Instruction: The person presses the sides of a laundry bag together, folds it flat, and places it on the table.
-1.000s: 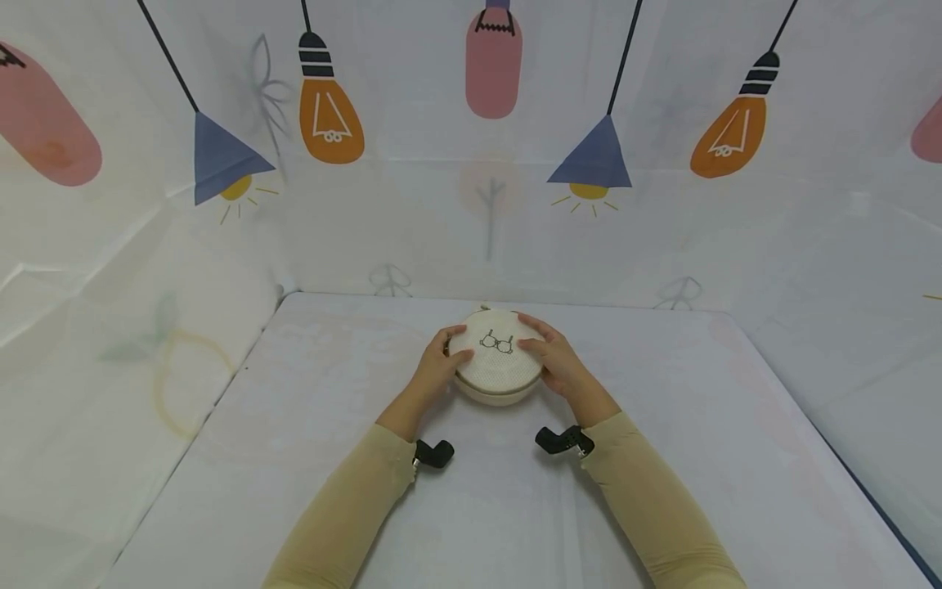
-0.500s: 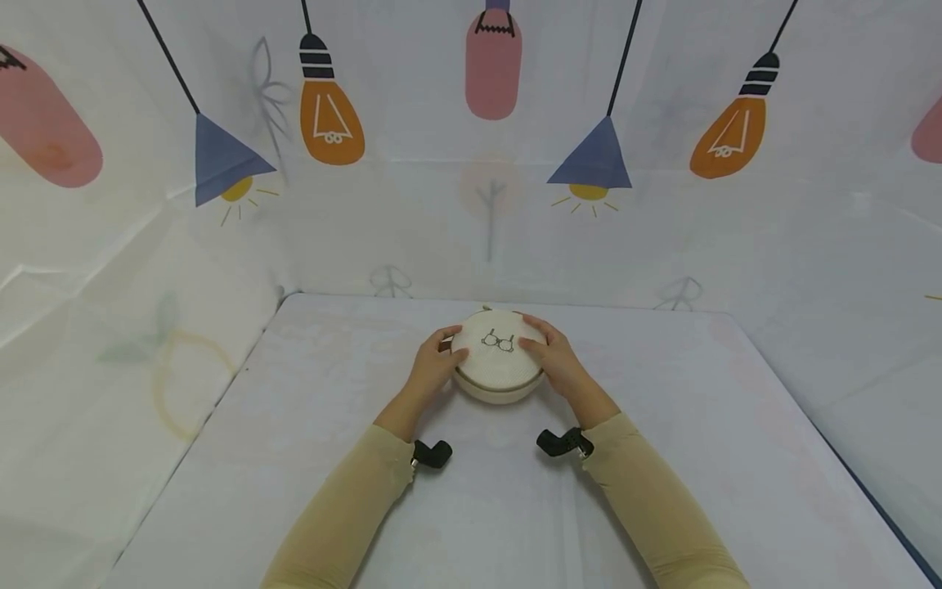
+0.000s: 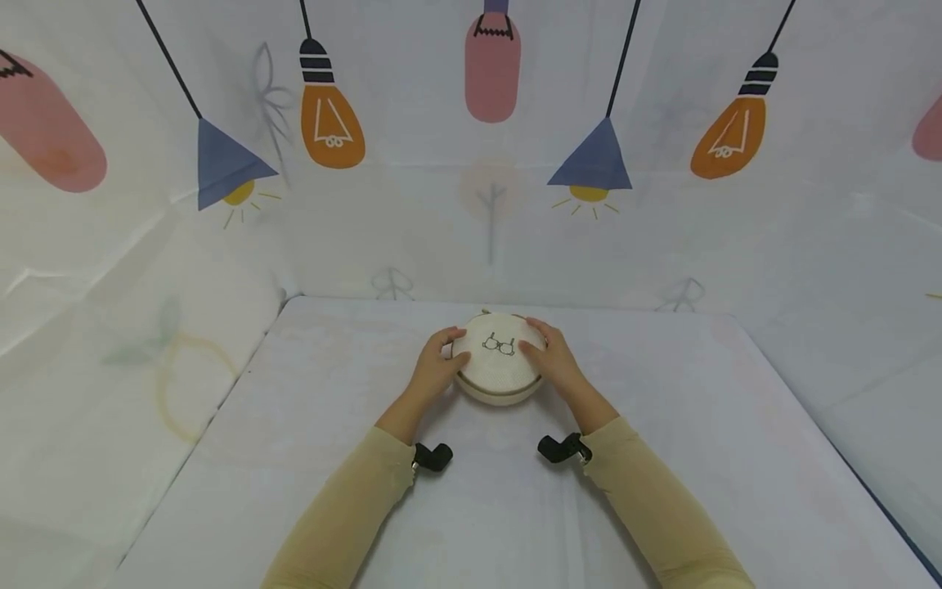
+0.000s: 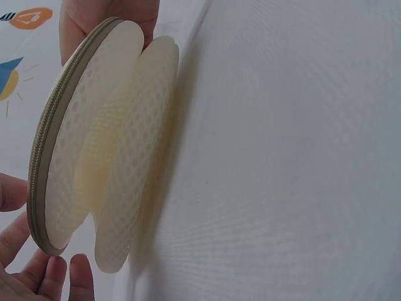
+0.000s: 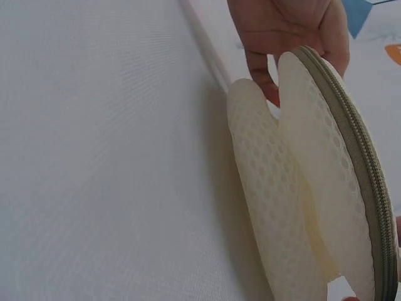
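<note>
A round cream mesh laundry bag [image 3: 497,374] rests near the back of the table, with a pair of glasses drawn on its top. My left hand [image 3: 430,368] holds its left side, thumb on the top and fingers at the rim. On the right side, my right hand [image 3: 561,366] grips it in the same way. The left wrist view shows the bag's honeycomb mesh side [image 4: 150,119] pinched in at a waist, and a greenish-brown zip [image 4: 41,157] around the upper rim. In the right wrist view the right hand is mostly cut off.
A white cloth covers the table [image 3: 500,507]. Behind it hangs a white wall sheet [image 3: 412,213] printed with lamps and bulbs. Black wrist cameras [image 3: 432,457] sit at both cuffs.
Both hands keep their hold on the bag, which has moved barely at all. The right fingers have shifted slightly along the rim. The head view has drifted a little.
</note>
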Action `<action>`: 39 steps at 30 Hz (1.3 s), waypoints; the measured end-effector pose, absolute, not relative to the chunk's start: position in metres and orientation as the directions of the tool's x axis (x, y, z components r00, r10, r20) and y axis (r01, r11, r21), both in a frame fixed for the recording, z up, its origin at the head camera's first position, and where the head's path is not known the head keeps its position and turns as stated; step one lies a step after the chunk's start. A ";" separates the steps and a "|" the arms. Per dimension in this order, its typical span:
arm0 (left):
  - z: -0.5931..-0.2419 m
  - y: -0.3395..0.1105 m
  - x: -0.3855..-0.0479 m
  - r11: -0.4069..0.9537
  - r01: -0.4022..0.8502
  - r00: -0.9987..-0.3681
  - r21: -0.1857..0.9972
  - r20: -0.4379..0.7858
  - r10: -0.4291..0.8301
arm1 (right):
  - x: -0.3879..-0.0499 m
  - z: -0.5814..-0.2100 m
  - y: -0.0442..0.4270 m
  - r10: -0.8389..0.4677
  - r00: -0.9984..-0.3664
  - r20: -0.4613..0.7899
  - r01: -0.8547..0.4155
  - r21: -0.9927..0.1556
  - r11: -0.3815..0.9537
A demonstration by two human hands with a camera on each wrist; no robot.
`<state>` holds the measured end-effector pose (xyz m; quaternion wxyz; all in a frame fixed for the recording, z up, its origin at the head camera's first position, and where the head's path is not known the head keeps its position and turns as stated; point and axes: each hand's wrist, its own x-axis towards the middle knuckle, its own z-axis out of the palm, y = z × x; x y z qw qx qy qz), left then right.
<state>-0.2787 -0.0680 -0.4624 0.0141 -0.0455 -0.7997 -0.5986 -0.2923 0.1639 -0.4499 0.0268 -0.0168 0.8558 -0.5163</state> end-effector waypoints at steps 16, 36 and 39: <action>-0.458 -0.067 -0.279 0.480 0.254 -0.966 0.839 0.194 0.172 | -0.273 -0.437 0.171 -0.262 -0.953 0.156 -0.301 -0.601 0.740; -0.458 -0.067 -0.277 0.771 0.413 -0.902 0.485 0.104 0.418 | -0.261 -0.436 0.169 -0.422 -0.906 0.038 -0.410 -0.329 0.851; -0.458 -0.067 -0.277 0.786 0.414 -0.900 0.460 0.077 0.429 | -0.260 -0.436 0.167 -0.430 -0.903 0.020 -0.413 -0.319 0.853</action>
